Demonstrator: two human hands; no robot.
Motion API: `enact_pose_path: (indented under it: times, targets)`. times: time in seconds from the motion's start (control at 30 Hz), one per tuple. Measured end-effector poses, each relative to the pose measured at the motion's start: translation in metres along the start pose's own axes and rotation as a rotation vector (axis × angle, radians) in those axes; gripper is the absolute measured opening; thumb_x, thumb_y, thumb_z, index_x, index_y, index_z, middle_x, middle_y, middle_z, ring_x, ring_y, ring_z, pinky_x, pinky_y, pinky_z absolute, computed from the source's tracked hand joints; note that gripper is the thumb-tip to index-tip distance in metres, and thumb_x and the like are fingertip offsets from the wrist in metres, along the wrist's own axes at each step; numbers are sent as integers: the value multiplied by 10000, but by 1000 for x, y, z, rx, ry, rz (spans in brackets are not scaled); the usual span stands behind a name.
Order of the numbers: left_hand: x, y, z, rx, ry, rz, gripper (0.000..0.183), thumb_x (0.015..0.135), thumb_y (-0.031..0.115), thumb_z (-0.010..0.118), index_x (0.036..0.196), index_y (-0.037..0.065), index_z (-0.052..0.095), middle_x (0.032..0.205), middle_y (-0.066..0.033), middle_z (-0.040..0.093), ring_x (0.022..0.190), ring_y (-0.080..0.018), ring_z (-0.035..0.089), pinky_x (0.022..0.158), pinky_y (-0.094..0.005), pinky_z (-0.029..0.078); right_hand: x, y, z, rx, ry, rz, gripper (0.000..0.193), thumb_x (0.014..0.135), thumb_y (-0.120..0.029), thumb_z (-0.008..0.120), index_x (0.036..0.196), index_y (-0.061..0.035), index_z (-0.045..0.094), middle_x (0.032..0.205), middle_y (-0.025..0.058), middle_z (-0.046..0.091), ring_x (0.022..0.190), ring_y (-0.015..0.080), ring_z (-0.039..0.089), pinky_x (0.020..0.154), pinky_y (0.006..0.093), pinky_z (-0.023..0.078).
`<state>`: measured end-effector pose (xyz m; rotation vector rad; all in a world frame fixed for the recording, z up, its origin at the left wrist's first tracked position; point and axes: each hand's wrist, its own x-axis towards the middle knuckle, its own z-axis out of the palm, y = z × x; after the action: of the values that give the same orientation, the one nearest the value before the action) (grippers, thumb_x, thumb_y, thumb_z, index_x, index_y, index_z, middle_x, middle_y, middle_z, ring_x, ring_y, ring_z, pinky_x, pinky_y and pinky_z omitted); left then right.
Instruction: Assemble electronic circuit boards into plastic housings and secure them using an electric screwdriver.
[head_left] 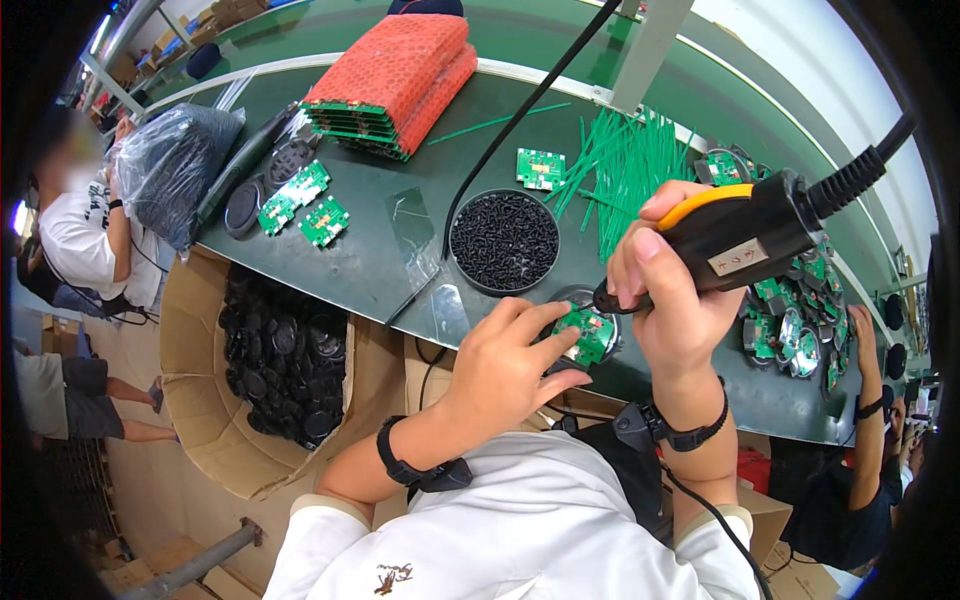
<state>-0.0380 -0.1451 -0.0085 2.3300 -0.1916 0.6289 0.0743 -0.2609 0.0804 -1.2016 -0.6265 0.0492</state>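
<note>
In my right hand (675, 300) is a black electric screwdriver (770, 225) with an orange lever; its thick cable leaves at the upper right. The tool's nose points down and left, close to a green circuit board (592, 338) seated in a round dark housing. Whether its tip touches a screw is hidden. My left hand (510, 355) lies spread at the left side of this board, fingertips on it and thumb stretched along the near side. Beyond it stands a round dish (456, 243) full of small black screws (505, 238).
Green strips (625, 170) lie behind the dish, near a loose board (540, 168). Assembled boards (795, 325) are heaped right. Boards in red bubble wrap (395, 75) stand at the back. A carton (200, 400) of black round parts (285, 350) is left. Co-workers sit at both sides.
</note>
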Motion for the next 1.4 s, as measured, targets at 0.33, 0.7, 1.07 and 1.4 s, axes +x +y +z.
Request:
enact_pose_path:
  times: [0.33,0.7,1.07,1.4]
  targets:
    - [1,2,-5,9,-30,25,552,648,356,903,1086,51,762,1238,-105,691,1005,-338,637,857,-426,567,0,4,3,-29,2,-15,208,944,-31,641,1117,19,538,674,47,531,492,112,492,481,272,430]
    - [1,1,-3,26,-60,41,623,627,409,899,1109,45,748,1242,-116,685,1020,-343,635,859,-435,569,1,12,-3,-52,-54,-64,199,921,-14,649,1080,17,533,699,53,540,484,113,492,468,272,428]
    - [1,-1,-3,32,-62,47,609,621,411,896,1091,54,747,1184,-97,689,998,-337,630,840,-437,569,-5,19,-5,-38,-99,-37,197,886,37,630,1021,-4,492,712,69,535,488,129,491,477,278,432]
    - [2,-3,-15,24,-122,78,570,681,323,880,1175,75,741,1237,-107,679,1101,-339,607,922,-435,546,11,1,-11,64,-138,86,338,866,43,671,1191,22,583,788,33,624,597,93,584,539,251,460]
